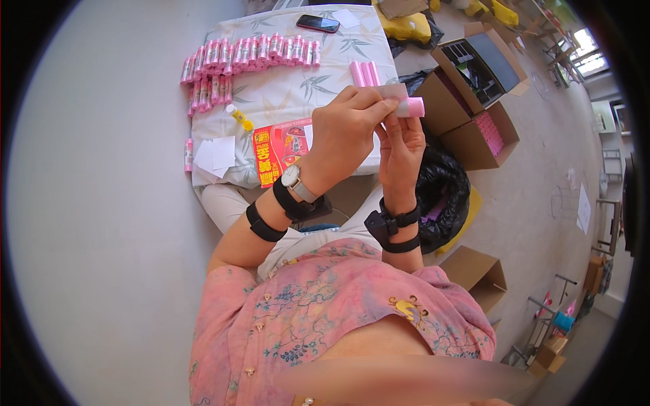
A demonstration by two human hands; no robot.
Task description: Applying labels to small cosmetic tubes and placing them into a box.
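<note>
A pink roll (416,107) is held up in front of my chest, above the table's right side. A pale paper slip (393,90) lies against it, partly hidden by my fingers. My left hand (347,128) is closed, its thumb and fingertips pinching the slip at the roll. From below and to the right, my right hand (402,152) grips the roll. Just beyond them lie a few plain pink rolls (364,73). A yellow glue bottle with a white cap (240,117) stands left of a red printed sheet (265,157). White paper slips (215,155) are piled near the table's left edge.
Many labelled pink rolls (250,53) are stacked at the back left; one roll (188,154) sits at the left edge. A phone (318,24) lies at the back. Right of the table are open cardboard boxes (504,139) and a black plastic bag (452,196).
</note>
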